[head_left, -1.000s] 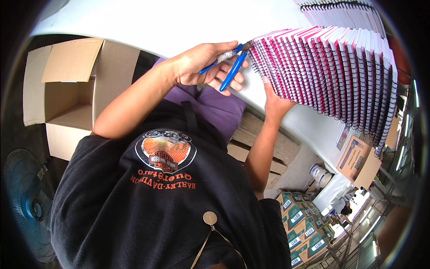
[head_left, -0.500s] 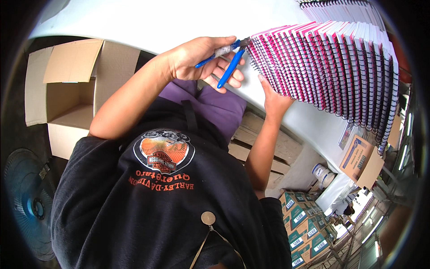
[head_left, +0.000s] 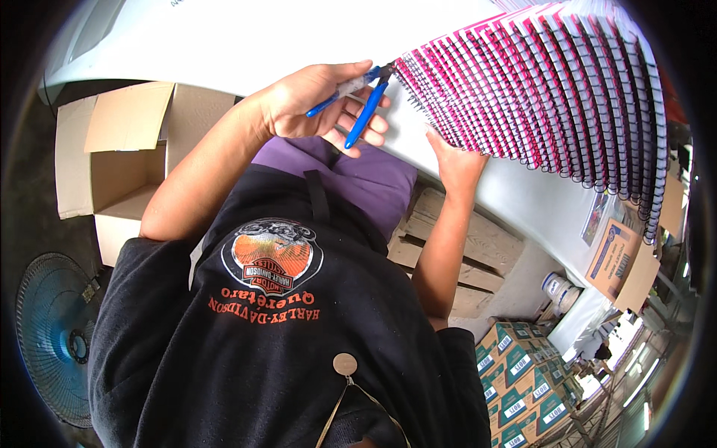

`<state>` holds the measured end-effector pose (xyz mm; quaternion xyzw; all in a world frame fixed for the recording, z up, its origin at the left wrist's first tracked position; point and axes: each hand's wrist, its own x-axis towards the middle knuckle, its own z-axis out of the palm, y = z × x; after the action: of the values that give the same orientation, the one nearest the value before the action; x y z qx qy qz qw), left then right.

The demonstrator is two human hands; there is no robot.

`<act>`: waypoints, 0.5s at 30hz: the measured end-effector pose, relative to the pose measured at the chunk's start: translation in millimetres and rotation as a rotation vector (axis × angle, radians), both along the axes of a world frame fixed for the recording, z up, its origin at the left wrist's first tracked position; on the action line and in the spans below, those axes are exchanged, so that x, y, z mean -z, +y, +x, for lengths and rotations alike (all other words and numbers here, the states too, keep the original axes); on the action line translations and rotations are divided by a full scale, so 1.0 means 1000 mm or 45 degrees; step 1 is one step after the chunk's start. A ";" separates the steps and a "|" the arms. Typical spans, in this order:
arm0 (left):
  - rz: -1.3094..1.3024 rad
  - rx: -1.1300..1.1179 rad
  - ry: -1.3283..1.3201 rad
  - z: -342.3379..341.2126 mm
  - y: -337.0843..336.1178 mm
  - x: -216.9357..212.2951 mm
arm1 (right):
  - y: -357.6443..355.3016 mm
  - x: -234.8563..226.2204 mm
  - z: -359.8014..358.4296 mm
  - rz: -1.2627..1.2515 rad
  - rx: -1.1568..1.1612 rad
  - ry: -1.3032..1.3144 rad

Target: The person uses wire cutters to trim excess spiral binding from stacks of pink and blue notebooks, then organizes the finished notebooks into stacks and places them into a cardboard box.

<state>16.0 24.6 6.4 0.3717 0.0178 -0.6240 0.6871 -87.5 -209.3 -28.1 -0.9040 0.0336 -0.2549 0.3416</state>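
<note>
"As the row of spiral-bound notebooks point(head_left: 538, 97) occupies the right part of the worktop point(head_left: 224, 48), where is open room?"

"Left of the row: bare white surface. The near edge passes beneath both forearms."

"Surrounding objects?"

"An open carton point(head_left: 75, 160) and a fan point(head_left: 56, 336) at left; wooden slats point(head_left: 482, 261) below the edge; a second carton point(head_left: 612, 257) beyond the row."

"Hand pose?"

"Left hand point(head_left: 306, 101): closed loosely around blue-handled pliers point(head_left: 366, 114), handles parted, tip at the row's left corner. Right hand point(head_left: 457, 164): thumb visible against the row; fingers hidden, grip cannot be determined."
</note>
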 end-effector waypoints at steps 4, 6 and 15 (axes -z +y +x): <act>-0.022 -0.069 0.108 -0.001 -0.004 -0.002 | -0.005 0.003 0.001 0.111 -0.005 0.070; 0.008 -0.031 0.031 0.003 0.000 0.004 | -0.005 0.002 0.002 0.092 0.002 0.037; 0.721 0.399 -1.530 0.002 -0.009 -0.012 | -0.009 0.009 0.002 0.155 0.020 0.094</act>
<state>18.1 15.1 18.7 0.8174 -0.2583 -0.3726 0.3554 -86.0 -218.8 -37.2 -0.8900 0.0686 -0.2215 0.3926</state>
